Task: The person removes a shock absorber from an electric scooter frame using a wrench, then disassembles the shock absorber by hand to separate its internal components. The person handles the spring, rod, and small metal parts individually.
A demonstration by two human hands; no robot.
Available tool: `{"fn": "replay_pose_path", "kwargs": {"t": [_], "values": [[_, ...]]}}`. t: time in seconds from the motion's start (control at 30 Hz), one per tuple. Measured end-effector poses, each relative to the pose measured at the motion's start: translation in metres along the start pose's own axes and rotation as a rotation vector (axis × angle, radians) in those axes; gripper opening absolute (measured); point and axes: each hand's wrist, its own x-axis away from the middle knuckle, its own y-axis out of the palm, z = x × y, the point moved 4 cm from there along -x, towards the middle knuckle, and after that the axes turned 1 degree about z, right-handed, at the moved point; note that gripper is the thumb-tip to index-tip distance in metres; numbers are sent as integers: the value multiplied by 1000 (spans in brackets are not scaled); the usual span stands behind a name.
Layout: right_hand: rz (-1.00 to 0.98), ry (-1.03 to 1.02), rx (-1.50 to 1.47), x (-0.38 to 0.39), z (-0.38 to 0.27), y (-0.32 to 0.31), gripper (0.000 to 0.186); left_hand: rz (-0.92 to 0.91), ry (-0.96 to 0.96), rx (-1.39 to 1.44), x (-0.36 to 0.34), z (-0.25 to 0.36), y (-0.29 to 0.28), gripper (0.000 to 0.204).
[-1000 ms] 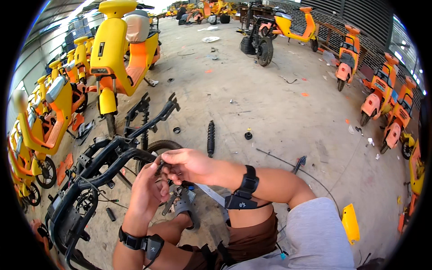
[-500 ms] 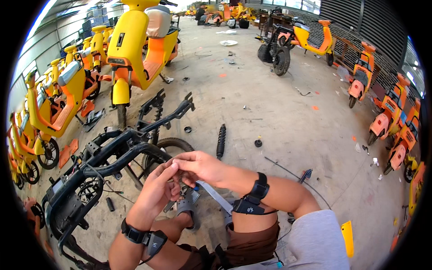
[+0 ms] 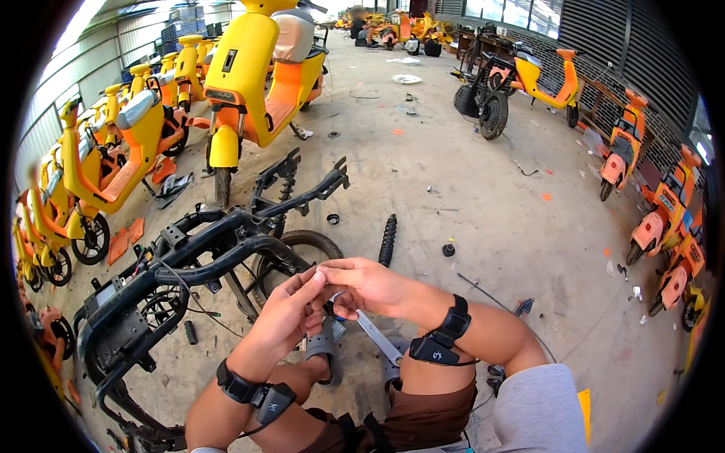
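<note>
My left hand (image 3: 291,313) and my right hand (image 3: 375,287) meet in front of me above the floor, thumbs and fingertips pinched together. Whatever lies between the fingers is too small or too hidden to make out. Below the right hand a silver wrench (image 3: 380,337) slants toward my right foot; its upper end passes behind the fingers, and I cannot tell whether it touches them. To the left of my hands lies a bare black scooter frame (image 3: 204,260), with a wheel (image 3: 332,243) beside its far end.
A black shock absorber (image 3: 388,240) and a small black part (image 3: 448,249) lie ahead on the concrete floor. A thin cable (image 3: 495,294) runs at the right. One yellow scooter (image 3: 242,75) stands beyond the frame; several more line both sides.
The whole view has shifted, so the scene sits further right and slightly higher or lower in places. Both hands stay pinched together, the right fingers slightly rearranged, and more of the wrench shows.
</note>
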Motion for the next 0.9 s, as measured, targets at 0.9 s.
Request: {"fn": "replay_pose_path", "kwargs": {"t": [0.9], "values": [[-110, -130, -48, 1, -6, 7, 26, 5, 60, 50, 6, 6, 6, 40]]}}
